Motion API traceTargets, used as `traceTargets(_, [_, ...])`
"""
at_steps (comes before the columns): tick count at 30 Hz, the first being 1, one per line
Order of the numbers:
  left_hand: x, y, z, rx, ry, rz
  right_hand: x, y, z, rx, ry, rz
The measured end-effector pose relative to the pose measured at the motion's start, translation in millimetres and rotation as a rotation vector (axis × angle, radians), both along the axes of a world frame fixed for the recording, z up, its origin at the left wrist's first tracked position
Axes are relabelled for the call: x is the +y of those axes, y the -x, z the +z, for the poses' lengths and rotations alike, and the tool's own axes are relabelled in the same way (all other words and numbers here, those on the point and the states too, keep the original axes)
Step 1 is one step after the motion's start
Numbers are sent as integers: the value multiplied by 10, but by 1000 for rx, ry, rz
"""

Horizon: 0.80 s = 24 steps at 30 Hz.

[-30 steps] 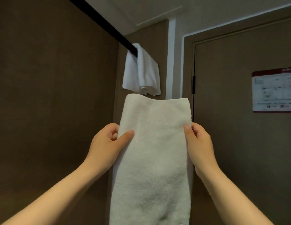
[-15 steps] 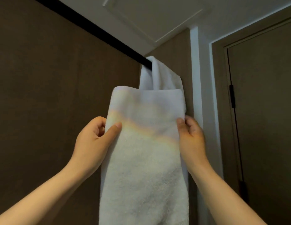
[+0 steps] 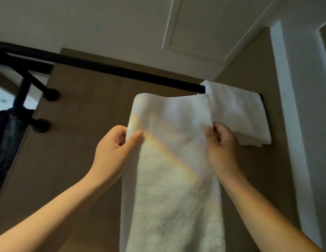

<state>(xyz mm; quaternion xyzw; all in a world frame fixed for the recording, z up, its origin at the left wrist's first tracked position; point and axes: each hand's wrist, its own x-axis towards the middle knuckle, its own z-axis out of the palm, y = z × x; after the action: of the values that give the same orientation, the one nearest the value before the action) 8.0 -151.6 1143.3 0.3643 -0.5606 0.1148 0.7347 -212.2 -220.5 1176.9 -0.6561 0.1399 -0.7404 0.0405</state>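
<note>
The left hand (image 3: 115, 151) pinched the left edge of a white towel (image 3: 173, 188), with the thumb lying across the front and the fingers curled behind the cloth. The right hand (image 3: 222, 148) gripped the opposite edge at about the same height, thumb forward and fingers folded round the hem. Between them the towel hung in a long, narrow fold, held up in the air in front of a brown wall (image 3: 76, 142).

Its top edge sat just below a black rail (image 3: 122, 71) that ran across the wall under the ceiling (image 3: 104, 20). A second folded towel (image 3: 237, 113) was already draped over the right end of the rail, just beside the held one.

Judged from this, the hanging was about half done. The towel was folded, raised and lined up next to its neighbour, but it was not yet over the rail. It had yet to be lifted over the rail, let down on both sides and evened out.

The fingers behind the cloth were hidden, so the firmness of the grip was unclear. The bottom of the towel was cut off by the lower edge of the view. The towel hid a stretch of the rail. A faint band of colour crossed the towel, possibly a trick of light. A dark cloth (image 3: 5, 139) at far left was too dim to identify.
</note>
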Motion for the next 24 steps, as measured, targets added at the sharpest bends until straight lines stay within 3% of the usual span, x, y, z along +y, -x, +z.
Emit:
traceTargets(4, [126,22,76,-6,33,15,3,-52,66,-74,63,61])
traceTargets(8, [195,11,198,2,94,-1,48,-84,162,12,196,-49])
traceTargets(15, [159,-62,305,-237,138,-33,23,-70,266,92,251,-111])
traceTargets(18, [142,-98,358,-263,128,-9,-4,6,311,133,175,-136])
traceTargets(24, [79,-190,444,-523,-61,159,19,184,420,403,-126,-82])
